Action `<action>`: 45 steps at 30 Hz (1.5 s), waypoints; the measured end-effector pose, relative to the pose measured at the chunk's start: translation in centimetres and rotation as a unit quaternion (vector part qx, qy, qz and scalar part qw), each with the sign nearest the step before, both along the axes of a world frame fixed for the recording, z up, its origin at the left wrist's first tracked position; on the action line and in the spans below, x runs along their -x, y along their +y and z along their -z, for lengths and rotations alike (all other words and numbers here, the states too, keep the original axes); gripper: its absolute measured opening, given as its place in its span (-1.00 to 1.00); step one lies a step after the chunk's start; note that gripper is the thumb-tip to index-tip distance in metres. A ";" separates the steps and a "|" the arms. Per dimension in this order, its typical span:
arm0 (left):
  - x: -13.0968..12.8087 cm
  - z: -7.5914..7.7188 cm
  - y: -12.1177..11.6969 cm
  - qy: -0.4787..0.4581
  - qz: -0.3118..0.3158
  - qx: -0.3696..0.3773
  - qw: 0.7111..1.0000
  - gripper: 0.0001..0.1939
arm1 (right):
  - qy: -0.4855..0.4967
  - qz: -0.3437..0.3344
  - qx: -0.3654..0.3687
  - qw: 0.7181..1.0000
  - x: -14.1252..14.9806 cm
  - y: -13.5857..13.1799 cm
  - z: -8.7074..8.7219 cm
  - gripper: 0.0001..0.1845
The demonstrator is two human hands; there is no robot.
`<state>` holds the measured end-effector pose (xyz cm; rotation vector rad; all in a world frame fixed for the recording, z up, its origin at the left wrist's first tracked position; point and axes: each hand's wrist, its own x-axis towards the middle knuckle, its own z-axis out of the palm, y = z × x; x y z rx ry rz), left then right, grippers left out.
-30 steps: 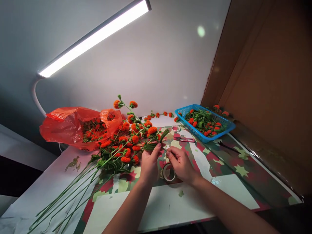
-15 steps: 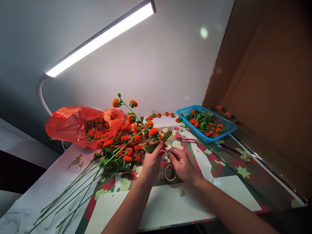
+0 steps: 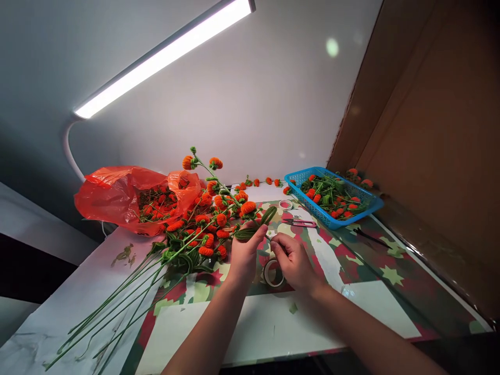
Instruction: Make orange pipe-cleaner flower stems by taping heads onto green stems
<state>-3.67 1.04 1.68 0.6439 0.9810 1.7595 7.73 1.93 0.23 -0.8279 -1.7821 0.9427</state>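
My left hand (image 3: pixel 244 258) is closed around the stem of a branch of orange fuzzy flowers (image 3: pixel 247 208), just below its green leaves (image 3: pixel 269 215). The branch leans up and to the left. With thumb and forefinger together, my right hand (image 3: pixel 296 261) pinches the lower stem, a short way right of my left hand. A roll of tape (image 3: pixel 266 273) sits below and between the hands; whether its strip reaches the stem I cannot make out. Beside my left hand lies a bundle of similar flower stems (image 3: pixel 205 251), its long green stalks pointing toward the front left.
A red plastic bag (image 3: pixel 105 200) of flowers stands at the left, under a lit lamp (image 3: pixel 167 57). Back right is a blue basket (image 3: pixel 332 222) of flowers. Pink thread snips (image 3: pixel 303 224), a small white ring (image 3: pixel 280 205) and a black tool (image 3: pixel 371 237) lie nearby. A white sheet (image 3: pixel 289 336) covers the front.
My fingers have shifted only slightly on the stem, and a little more of it shows between my hands. The whole view has moved slightly; other things stay in place.
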 end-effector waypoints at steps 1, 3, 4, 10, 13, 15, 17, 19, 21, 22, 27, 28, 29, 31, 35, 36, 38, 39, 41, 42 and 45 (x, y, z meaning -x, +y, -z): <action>-0.1 0.0 0.1 -0.012 -0.007 0.000 1.000 -0.79 | 0.001 0.003 -0.003 1.000 0.1 -0.1 0.0 -0.75; -0.2 0.0 0.2 -0.045 -0.003 0.001 0.999 -0.82 | 0.008 0.007 -0.004 1.000 0.3 -0.1 0.2 -0.76; -0.1 -0.1 0.2 -0.068 0.013 0.006 0.998 -0.84 | 0.016 0.006 0.004 1.000 0.3 -0.1 0.3 -0.76; 1.6 -1.0 -0.8 -0.179 0.238 -0.058 0.953 -0.70 | 0.171 -0.241 0.303 0.906 -0.9 0.6 -0.1 -0.73; 2.8 -1.1 -1.1 -0.177 0.306 -0.068 0.933 -0.64 | 0.205 -0.365 0.394 0.818 -2.2 1.1 -0.8 -0.72; 3.3 -1.0 -1.1 -0.172 0.325 -0.036 0.929 -0.65 | 0.215 -0.411 0.408 0.787 -2.8 1.5 -1.0 -0.73; 3.6 -0.9 -0.9 -0.153 0.324 -0.011 0.934 -0.67 | 0.213 -0.437 0.415 0.769 -3.1 1.8 -0.8 -0.73; 3.6 -0.9 -0.6 -0.115 0.309 0.005 0.944 -0.70 | 0.204 -0.451 0.423 0.759 -3.0 2.0 -0.4 -0.73; 3.4 -0.9 -0.3 -0.077 0.297 0.020 0.952 -0.71 | 0.194 -0.462 0.431 0.750 -2.9 2.2 0.1 -0.74; 3.3 -1.0 -0.3 -0.066 0.294 0.029 0.953 -0.71 | 0.190 -0.467 0.436 0.746 -2.8 2.2 0.3 -0.75; 3.6 -1.9 0.0 -0.001 0.334 0.031 0.942 -0.76 | 0.169 -0.493 0.466 0.715 -2.6 2.2 0.8 -0.76; 3.9 -2.1 0.1 0.029 0.354 0.025 0.934 -0.77 | 0.165 -0.496 0.471 0.710 -2.6 2.1 0.8 -0.76; 4.2 -2.3 0.3 0.057 0.375 0.020 0.925 -0.78 | 0.162 -0.499 0.474 0.707 -2.6 2.1 0.8 -0.76; 4.7 -2.6 0.6 0.094 0.414 0.024 0.905 -0.79 | 0.154 -0.500 0.480 0.704 -2.6 2.2 0.9 -0.76; 5.0 -2.4 1.0 0.061 0.422 0.051 0.903 -0.80 | 0.157 -0.497 0.481 0.705 -2.7 2.4 1.0 -0.75; 4.9 -2.2 0.9 0.031 0.397 0.050 0.916 -0.81 | 0.165 -0.498 0.477 0.705 -2.8 2.5 1.0 -0.76; 4.6 -1.5 0.8 -0.031 0.338 0.048 0.939 -0.81 | 0.183 -0.499 0.469 0.706 -2.9 2.6 1.1 -0.77; 4.4 -1.2 0.6 -0.057 0.314 0.048 0.946 -0.81 | 0.189 -0.498 0.466 0.706 -2.9 2.6 1.1 -0.78; 4.1 -0.7 0.3 -0.090 0.286 0.052 0.953 -0.82 | 0.195 -0.498 0.463 0.707 -2.9 2.6 1.0 -0.78; 3.9 -0.6 0.2 -0.098 0.279 0.055 0.954 -0.83 | 0.196 -0.498 0.463 0.707 -2.9 2.6 1.0 -0.78; 3.3 -0.8 -0.4 -0.105 0.274 0.076 0.953 -0.79 | 0.204 -0.493 0.461 0.709 -2.9 2.6 0.8 -0.76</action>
